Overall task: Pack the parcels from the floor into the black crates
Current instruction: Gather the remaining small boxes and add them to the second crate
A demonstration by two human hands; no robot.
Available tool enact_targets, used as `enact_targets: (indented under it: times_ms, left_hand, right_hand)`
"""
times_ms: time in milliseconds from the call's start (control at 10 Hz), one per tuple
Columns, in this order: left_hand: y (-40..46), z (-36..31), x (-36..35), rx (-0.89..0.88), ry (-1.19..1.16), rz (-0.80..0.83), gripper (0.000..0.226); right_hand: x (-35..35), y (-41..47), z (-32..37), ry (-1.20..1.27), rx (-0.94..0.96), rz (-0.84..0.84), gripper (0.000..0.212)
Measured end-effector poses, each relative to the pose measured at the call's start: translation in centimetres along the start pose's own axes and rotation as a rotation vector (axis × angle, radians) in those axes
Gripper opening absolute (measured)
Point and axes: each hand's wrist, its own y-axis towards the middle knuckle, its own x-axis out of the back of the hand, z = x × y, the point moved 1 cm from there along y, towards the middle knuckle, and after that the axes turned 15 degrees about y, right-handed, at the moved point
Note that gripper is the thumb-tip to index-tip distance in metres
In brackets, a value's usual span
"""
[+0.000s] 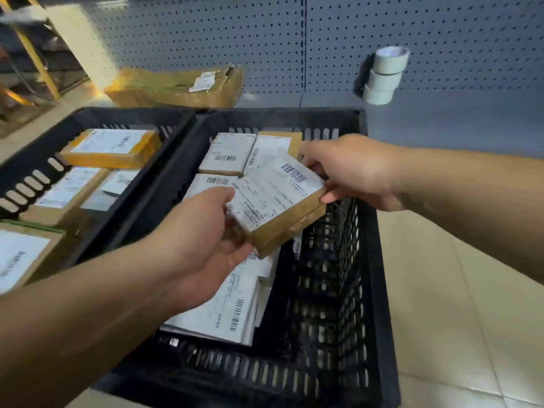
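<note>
Fingers of both hands, left hand (203, 245) and right hand (350, 169), grasp one parcel (276, 201) by opposite edges, tilted above the right black crate (374, 260); free room lies at 4 o'clock inside.

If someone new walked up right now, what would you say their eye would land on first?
Most likely the brown parcel with its white barcode label, held tilted by the left hand and right hand over the right black crate, which already holds several labelled parcels. Next, the left black crate beside it, also part filled. Then the three stacked tape rolls against the pegboard wall behind.
</note>
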Motion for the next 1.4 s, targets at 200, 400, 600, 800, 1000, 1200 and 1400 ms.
enact_targets:
  times_ms: [200,400,600,800,1000,1200,1400]
  left_hand:
    - [0.6,3.0,-0.5,0.103,-0.092,-0.115,0.011]
    - [1.0,4.1,-0.3,0.164,-0.132,-0.133,0.019]
    - [1.5,4.4,0.4,0.196,-0.170,-0.070,0.047]
    - [1.9,4.1,0.2,0.207,-0.182,-0.069,0.024]
    - [2.8,4.7,0.2,0.217,-0.134,-0.058,0.027]
    - [2.7,4.0,-0.7,0.152,0.052,0.034,0.008]
    - [4.0,-0.5,-2.1,-0.095,0.073,0.046,0.024]
  right_hand:
    - [-2.8,1.5,-0.3,-0.257,-0.028,0.112,0.053]
    - [-5.1,3.1,-0.1,-0.376,-0.001,0.131,0.054]
    - [-6.5,4.0,-0.1,-0.463,0.022,0.107,0.049]
    - [-6.8,3.3,-0.9,-0.707,0.086,0.188,0.031]
    - [-6.8,2.5,-0.7,-0.899,0.090,0.326,0.030]
    - [-6.4,2.5,0.2,-1.029,0.112,0.399,0.030]
    - [-5.1,3.0,1.3,-0.925,0.118,0.374,0.042]
